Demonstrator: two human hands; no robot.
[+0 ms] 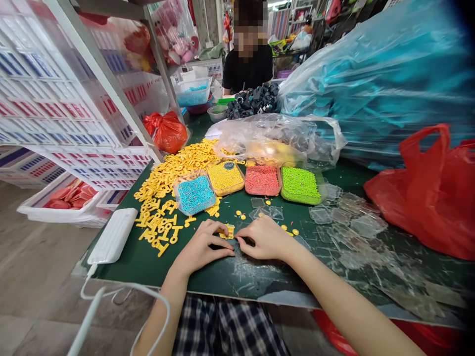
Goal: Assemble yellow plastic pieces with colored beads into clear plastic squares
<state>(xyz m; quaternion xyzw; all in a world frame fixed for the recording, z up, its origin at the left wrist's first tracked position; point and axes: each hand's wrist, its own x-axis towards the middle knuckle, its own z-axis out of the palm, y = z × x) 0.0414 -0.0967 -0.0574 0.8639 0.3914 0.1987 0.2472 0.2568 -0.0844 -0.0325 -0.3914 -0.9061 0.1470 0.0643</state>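
Observation:
A small yellow piece (227, 231) with coloured marks lies on the green tabletop between my hands. My left hand (202, 244) touches its left side with a fingertip, while the other fingers and thumb stay apart on the table. To its right, my right hand (265, 238) has curled fingers and a thumb drawn in close; anything between them is too small or hidden to make out. Just beyond sit clear trays of tiny beads: blue (196, 193), yellow (225, 178), red (262, 179) and green (300, 184). A dark round disc (229, 166) rests on the yellow beads.
Yellow plastic parts (163, 198) are heaped at left beside a white power bank (112, 236). Clear plastic squares (349, 215) spread rightward, near a red bag (423, 193). A large blue-filled bag (386, 89) stands behind. A person (248, 69) sits across the table.

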